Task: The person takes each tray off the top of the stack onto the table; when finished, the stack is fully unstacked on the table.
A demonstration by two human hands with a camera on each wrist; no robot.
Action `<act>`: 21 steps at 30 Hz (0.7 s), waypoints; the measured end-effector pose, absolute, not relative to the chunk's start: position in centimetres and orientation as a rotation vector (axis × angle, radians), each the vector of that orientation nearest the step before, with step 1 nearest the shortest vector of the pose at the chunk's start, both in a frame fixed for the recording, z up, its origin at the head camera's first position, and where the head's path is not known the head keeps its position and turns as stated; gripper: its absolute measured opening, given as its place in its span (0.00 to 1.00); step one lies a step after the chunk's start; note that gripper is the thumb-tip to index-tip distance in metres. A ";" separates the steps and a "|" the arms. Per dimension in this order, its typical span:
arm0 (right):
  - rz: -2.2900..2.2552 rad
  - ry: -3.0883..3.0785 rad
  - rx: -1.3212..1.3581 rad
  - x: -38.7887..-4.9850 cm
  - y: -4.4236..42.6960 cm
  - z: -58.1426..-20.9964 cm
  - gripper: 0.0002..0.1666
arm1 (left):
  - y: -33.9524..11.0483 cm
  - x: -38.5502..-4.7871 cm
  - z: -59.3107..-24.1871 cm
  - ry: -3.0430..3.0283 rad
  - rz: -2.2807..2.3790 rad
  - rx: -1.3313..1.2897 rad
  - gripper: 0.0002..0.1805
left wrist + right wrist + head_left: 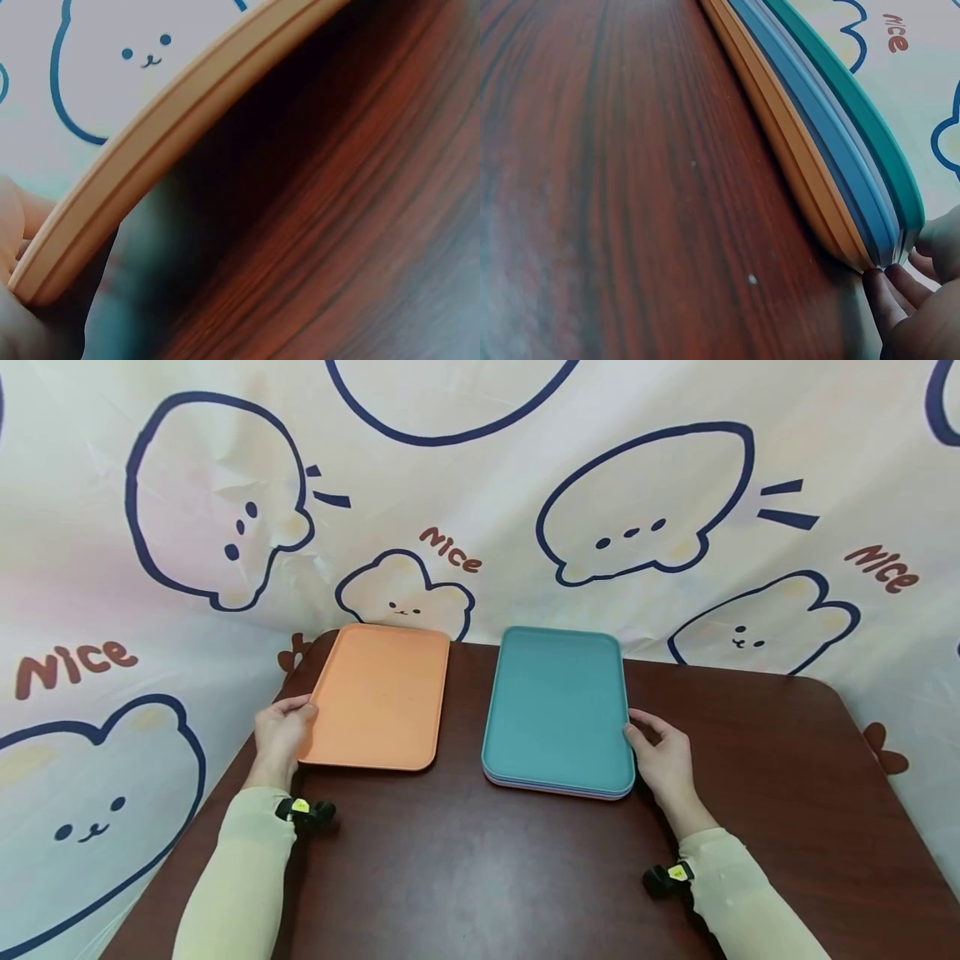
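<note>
An orange tray [379, 697] lies at the left, toward the table's far edge. My left hand [281, 731] pinches its left side; in the left wrist view dark space shows under the tray rim [142, 150], and part of the hand [26, 322] is at the corner. Right of it is a stack of trays with a teal tray [558, 706] on top. My right hand [662, 758] grips the stack's right edge. In the right wrist view a pale tray, a blue tray [817, 127] and an orange tray [795, 157] show beneath the teal one, with fingertips [881, 296] against the lower rims.
Both trays rest on a dark brown wooden table [465, 860]. A strip of bare tabletop separates the orange tray from the stack. Behind and beside the table hangs a pale cloth [495, 485] with cartoon prints. Each wrist wears a small black camera [660, 882].
</note>
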State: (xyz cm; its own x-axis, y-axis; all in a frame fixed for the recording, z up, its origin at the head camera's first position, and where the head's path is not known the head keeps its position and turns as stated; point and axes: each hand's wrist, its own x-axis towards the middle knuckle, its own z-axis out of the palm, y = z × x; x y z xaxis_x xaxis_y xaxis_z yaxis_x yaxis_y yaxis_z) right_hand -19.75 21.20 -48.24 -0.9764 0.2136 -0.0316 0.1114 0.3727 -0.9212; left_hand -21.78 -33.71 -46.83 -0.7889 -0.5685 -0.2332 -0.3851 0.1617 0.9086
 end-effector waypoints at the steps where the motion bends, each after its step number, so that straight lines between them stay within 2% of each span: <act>1: 1.684 -2.524 -0.296 -19.8 21.2 -48.2 0.25 | -33.9 -21.9 -46.9 -2.267 -1.686 0.941 0.23; 21: 1.676 -2.531 -0.279 -19.8 21.4 -48.2 0.25 | -35.9 -23.3 -47.7 -2.341 -1.553 0.957 0.23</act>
State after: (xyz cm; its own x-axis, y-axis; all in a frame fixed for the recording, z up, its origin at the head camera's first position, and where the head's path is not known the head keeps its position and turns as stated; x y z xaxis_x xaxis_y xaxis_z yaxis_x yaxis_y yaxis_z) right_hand -19.84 21.37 -48.21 -0.9790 0.2027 -0.0228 0.1001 0.3802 -0.9195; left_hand -23.34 -35.88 -47.70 -0.7787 -0.5953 -0.1982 -0.4141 0.2503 0.8751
